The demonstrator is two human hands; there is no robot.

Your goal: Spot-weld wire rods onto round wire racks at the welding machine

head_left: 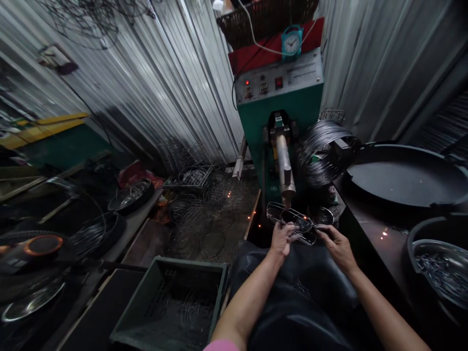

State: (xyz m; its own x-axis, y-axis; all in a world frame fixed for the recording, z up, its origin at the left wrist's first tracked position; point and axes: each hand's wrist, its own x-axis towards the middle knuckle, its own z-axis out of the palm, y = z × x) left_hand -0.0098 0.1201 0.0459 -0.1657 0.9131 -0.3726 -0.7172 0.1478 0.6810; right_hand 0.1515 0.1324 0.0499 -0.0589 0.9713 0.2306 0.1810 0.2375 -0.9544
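While the left hand (pixel 282 238) and right hand (pixel 337 245) pinch opposite ends of a wire basket (pixel 290 219), fingers curled closed, it sits level beneath the welder's metal tip (pixel 287 187).

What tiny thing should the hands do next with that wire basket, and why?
Probably lift the oval wire basket frame a little, up to the tip of the metal welding rod on the green machine. Both the left hand and the right hand grip the frame, and it sits just below the tip, apparently not touching. Sparks glow on the floor nearby.
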